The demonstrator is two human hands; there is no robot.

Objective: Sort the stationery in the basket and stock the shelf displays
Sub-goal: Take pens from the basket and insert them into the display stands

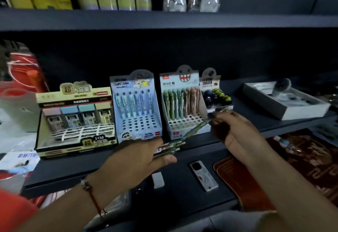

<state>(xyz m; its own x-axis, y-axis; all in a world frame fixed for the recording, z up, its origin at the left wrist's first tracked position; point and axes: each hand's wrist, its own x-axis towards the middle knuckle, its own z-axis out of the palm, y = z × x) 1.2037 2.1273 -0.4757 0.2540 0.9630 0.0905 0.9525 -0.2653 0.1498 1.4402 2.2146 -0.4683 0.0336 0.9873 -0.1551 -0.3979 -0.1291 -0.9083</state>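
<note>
Left grip (146,155) curled round spare pens (169,148), right grip (236,131) pinching one green pen (196,128), beside pen display box (181,103)

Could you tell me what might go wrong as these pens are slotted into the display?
1. The right hand pinches one green patterned pen only at its end, so it may tip or miss a hole in the shark-topped white pen display box.
2. The left hand loosely holds several spare green pens; one could slide out onto the dark shelf.
</note>
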